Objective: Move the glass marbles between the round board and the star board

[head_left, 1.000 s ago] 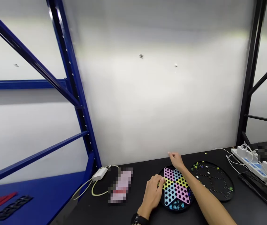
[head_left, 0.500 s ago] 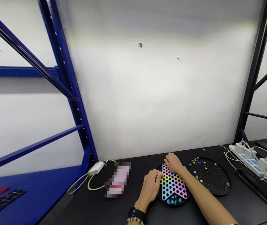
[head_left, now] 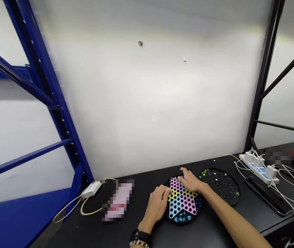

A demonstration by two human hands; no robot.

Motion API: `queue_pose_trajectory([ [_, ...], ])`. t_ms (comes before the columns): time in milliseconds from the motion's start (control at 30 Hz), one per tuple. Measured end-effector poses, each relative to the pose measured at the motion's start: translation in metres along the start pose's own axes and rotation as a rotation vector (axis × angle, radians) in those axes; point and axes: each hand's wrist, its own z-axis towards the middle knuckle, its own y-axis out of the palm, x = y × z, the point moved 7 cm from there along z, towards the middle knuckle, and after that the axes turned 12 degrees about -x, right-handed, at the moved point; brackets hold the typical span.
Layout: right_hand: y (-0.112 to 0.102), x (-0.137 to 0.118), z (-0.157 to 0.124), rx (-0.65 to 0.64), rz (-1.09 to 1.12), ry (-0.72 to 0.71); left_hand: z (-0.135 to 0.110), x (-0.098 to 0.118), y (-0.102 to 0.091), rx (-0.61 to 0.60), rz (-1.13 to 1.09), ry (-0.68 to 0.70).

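Note:
A Chinese checkers board carries a pink, yellow and light-blue star with black holes. It sits in a round black base, where blue pieces show below and to the right of the star. My left hand grips the board's left edge, its thumb over the yellow part and its fingertips partly hidden. At the top of the star, my right hand has its fingers somewhat spread. They hover over or touch the far edge; contact is unclear, and nothing shows in them.
Right of the board lies a round black tray with green, yellow and white bits. A phone and a white power strip with cables are farther right. A white adapter and a blurred pink packet lie left. A white wall stands behind.
The camera view has turned right, so everything appears farther left. My right hand's fingers have lifted and spread at the board's far edge. My left hand stays at the left edge.

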Motion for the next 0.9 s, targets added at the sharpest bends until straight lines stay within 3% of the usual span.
queue_pose_trajectory([
  [133, -0.050, 0.044, -0.044, 0.150, 0.093, 0.076, 0.001, 0.003, -0.001, -0.005, -0.008, 0.008],
  [233, -0.063, 0.067, -0.076, 0.102, 0.013, 0.136, 0.003, 0.002, 0.000, -0.007, -0.017, 0.004],
  [367, -0.051, 0.071, -0.109, 0.017, -0.059, 0.106, 0.003, 0.001, 0.001, 0.003, -0.025, 0.002],
  [467, -0.040, 0.070, -0.122, 0.010, -0.053, 0.161, 0.003, 0.001, 0.002, 0.007, -0.026, 0.012],
  [900, -0.023, 0.057, -0.113, 0.087, -0.156, 0.229, 0.003, -0.001, 0.004, 0.000, -0.009, 0.009],
])
